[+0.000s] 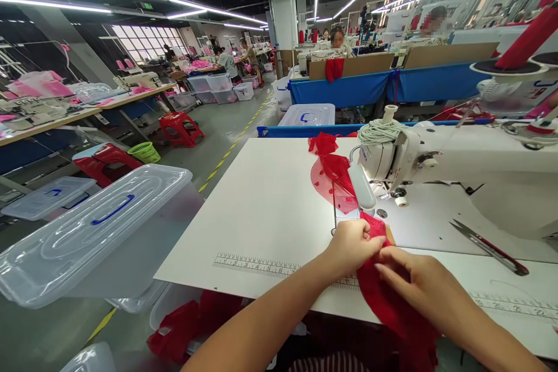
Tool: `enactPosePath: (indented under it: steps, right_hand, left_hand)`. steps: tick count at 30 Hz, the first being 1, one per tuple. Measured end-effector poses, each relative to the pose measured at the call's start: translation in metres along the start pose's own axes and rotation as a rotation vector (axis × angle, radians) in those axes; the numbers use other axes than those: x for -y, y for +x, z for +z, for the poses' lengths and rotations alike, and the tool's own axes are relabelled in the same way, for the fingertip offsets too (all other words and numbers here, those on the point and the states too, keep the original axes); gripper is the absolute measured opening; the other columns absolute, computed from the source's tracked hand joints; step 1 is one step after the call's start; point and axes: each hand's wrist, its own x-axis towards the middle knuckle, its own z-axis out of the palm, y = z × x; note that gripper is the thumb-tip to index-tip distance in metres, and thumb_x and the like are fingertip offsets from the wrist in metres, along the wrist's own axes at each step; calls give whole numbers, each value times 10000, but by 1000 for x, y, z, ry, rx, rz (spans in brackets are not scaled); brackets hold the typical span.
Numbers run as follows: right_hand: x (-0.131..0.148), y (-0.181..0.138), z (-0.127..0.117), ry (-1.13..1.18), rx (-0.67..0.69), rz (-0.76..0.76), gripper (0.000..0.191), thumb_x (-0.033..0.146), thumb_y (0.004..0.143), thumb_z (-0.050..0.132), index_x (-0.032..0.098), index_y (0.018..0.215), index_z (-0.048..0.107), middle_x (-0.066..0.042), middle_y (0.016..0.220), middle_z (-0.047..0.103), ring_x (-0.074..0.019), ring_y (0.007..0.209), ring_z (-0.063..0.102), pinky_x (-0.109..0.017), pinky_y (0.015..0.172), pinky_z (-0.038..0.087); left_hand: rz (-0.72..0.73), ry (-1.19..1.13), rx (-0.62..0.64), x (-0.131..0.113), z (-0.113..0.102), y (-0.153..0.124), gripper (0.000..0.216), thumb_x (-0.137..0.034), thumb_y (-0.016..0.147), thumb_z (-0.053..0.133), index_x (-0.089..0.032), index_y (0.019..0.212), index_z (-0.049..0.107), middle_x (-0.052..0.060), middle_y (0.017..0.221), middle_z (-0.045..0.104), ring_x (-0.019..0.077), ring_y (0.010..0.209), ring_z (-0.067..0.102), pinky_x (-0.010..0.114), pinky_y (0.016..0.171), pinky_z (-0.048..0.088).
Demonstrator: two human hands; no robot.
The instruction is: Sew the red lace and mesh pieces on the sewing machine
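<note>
Red fabric (pixel 383 296) runs from the sewing machine's needle area down over the table's front edge. My left hand (pixel 355 244) is closed on this fabric just in front of the machine head, thumb and fingers pinching it. Beside it on the right, my right hand (pixel 418 276) also grips the fabric's edge between thumb and fingers. The white sewing machine (pixel 383 154) stands behind my hands, its needle partly hidden. Beyond the needle lies a sheer red piece (pixel 325 183) with small dark red motifs, and behind that a bunched red piece (pixel 323 143).
Thread snips (pixel 490 247) lie on the right of the white table (pixel 257 203). A printed ruler (pixel 257 265) marks its front edge. A lidded plastic bin (pixel 104 226) stands at the left, and more red cloth (pixel 192 325) hangs below the table. Co-workers sit at machines farther back.
</note>
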Motion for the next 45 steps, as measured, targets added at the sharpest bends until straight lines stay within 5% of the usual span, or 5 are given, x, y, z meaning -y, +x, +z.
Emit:
enactPosePath:
  steps: [6,11,26,34,45]
  right_hand:
    - [-25,-17,-13,-295,28,53,414,561,922,348,319,831,671,-33,698,743,-263,579,676,-310,478,358]
    - [-42,2,-33,-383,-3,255,459,616,844,322,317,792,666,-57,672,722,-305,613,670,-339,484,335]
    - [-41,68,-12,230,-97,173,342,571,871,393,258,902,529,-67,905,755,-211,723,712,-335,645,558]
    - [-48,64,-13,89,-183,200,300,415,757,537,262,993,641,-45,882,750,-260,758,684,-368,671,489]
    - [-41,75,-7,262,-262,137,265,413,742,588,245,927,677,-28,801,744,-222,721,692,-335,699,538]
  left_hand:
    - [13,8,21,2,-2,0,186,-43,853,482,-228,859,468,-67,630,489,156,602,515,292,636,386]
    - [63,47,16,2,-4,-4,422,-14,831,487,-229,1193,454,-72,667,438,202,675,528,325,705,389]
    - [64,-15,-8,8,2,-1,380,55,837,417,-244,1051,317,-106,657,416,158,555,513,317,650,410]
    - [35,-78,27,7,0,-3,459,56,818,414,-228,1178,395,-113,633,461,145,542,592,280,625,479]
    - [70,5,28,-3,-5,-5,273,-167,811,656,-215,620,467,-35,689,534,159,683,514,299,695,428]
